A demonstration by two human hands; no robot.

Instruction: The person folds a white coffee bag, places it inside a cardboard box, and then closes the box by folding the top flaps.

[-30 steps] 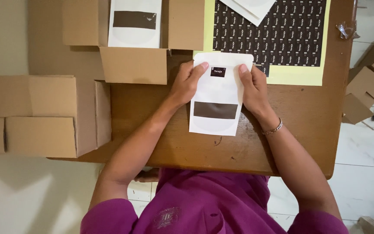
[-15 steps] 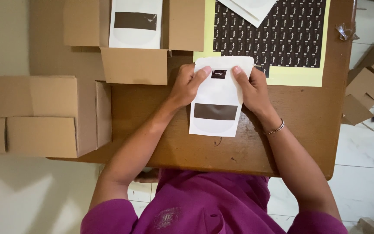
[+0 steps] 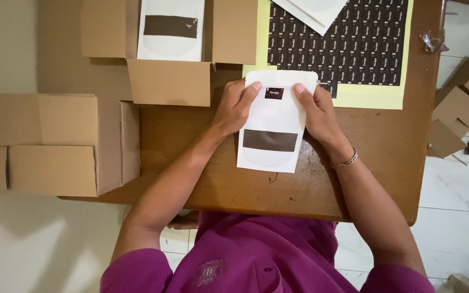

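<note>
Pinching white pouch (image 3: pixel 273 125): left hand (image 3: pixel 235 107), right hand (image 3: pixel 317 111) fingers | open carton (image 3: pixel 170 81) contains another pouch (image 3: pixel 170 28)

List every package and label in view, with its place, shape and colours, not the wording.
White pouch: table centre, flat rectangle with a dark band, held by left hand and right hand.
Small black label: near that pouch's top, rectangular.
Label sheet: behind the hands, yellow backing, rows of black labels.
Second white pouch: lying in the open cardboard box, dark band.
Closed cardboard boxes: left, brown.
</note>
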